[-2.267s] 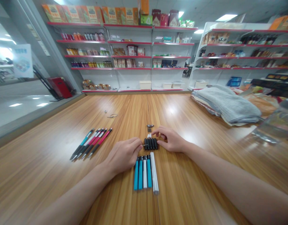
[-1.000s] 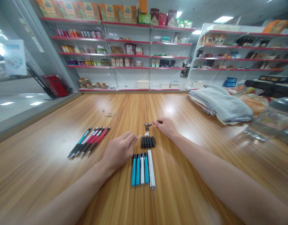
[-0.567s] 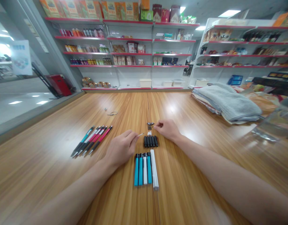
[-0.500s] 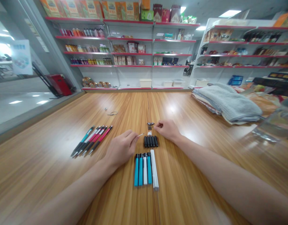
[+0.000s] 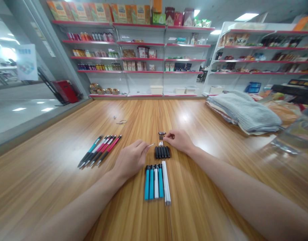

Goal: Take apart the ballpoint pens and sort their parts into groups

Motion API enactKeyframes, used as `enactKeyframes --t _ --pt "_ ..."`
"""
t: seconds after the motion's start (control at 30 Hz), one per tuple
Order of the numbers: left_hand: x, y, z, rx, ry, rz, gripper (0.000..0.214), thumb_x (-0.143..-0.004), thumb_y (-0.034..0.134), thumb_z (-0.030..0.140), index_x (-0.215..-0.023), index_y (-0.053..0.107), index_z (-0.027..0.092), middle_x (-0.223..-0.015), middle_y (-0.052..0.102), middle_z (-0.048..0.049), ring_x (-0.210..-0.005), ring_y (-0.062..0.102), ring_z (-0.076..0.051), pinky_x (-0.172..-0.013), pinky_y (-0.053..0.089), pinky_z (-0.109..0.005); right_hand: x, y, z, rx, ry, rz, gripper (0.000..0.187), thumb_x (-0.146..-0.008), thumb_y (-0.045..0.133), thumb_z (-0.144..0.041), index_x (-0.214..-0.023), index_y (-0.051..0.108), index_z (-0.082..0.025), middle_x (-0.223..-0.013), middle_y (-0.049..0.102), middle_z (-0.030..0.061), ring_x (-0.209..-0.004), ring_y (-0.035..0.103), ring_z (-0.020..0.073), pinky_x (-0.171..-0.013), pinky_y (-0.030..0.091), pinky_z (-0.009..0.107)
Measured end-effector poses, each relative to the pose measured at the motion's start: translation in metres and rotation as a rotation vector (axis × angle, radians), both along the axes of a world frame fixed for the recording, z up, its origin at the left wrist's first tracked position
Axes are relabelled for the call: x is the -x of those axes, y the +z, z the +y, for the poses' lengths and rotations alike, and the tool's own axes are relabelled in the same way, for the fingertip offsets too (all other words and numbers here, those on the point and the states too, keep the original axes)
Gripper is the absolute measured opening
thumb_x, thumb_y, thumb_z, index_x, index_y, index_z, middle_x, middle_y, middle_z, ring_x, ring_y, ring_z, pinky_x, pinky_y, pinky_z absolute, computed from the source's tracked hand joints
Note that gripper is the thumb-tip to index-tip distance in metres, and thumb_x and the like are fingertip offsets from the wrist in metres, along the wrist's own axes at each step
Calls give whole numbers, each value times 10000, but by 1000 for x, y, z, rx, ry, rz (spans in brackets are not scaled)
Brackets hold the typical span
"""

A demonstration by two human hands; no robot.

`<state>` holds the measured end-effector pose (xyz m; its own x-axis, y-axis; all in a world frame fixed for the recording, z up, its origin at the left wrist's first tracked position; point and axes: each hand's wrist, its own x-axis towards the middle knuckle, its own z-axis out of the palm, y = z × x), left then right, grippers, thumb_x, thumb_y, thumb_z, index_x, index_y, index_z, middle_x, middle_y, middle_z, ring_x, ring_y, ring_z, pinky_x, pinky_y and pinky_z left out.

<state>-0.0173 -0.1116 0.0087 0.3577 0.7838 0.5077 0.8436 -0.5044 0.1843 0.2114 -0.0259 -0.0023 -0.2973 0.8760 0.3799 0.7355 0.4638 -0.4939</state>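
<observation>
Pen parts lie sorted on a wooden table (image 5: 68,187). My left hand (image 5: 131,160) pinches a thin white pen piece (image 5: 151,145), its tip pointing right. My right hand (image 5: 179,140) is closed in a pinch at a small heap of tiny metal parts (image 5: 161,134); what it grips is too small to name. Between the hands sits a row of black pen tips (image 5: 162,152). Nearer to me lie teal and white pen barrels (image 5: 154,181) and thin white refills (image 5: 167,182). Several assembled pens (image 5: 100,150), teal and red, lie to the left.
A stack of folded striped cloth (image 5: 244,112) sits at the right. A clear plastic container (image 5: 298,132) stands at the far right edge. A small ring and a wire loop (image 5: 122,122) lie further back. Store shelves (image 5: 148,57) line the far wall.
My left hand lifted off the black tips holding the thin white piece. My right hand moved from the black tips up to the small metal heap and pinched there.
</observation>
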Motion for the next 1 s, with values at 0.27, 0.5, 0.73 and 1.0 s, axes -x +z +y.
enactKeyframes --t 0.27,0.5,0.73,1.0 --pt "1 0 1 1 0 -2 250 -948 396 279 -852 608 189 -802 583 -36 -742 571 -146 -670 416 -253 -1 -6 4 -22 4 9 186 -805 582 -324 -805 724 -204 -717 687 27 -652 602 138 -591 401 228" --pt "2 -3 1 -9 -20 -17 237 -944 418 294 -890 629 200 -824 605 -39 -761 582 -144 -687 434 -248 -1 3 -4 -82 77 82 188 -816 560 -289 -835 701 -166 -672 643 28 -611 561 129 -600 400 236" --pt "1 -4 1 -4 -134 18 222 -947 414 274 -990 625 220 -834 647 -39 -759 607 -142 -677 442 -239 19 19 -38 -214 543 167 145 -819 587 -283 -893 658 -180 -799 621 47 -763 560 159 -722 437 278" --pt "2 -4 0 13 -81 26 206 -945 415 274 -946 608 202 -846 658 -40 -777 622 -157 -700 449 -260 21 11 -28 -34 386 321 119 -822 573 -240 -742 600 -156 -689 580 12 -623 498 111 -592 385 234"
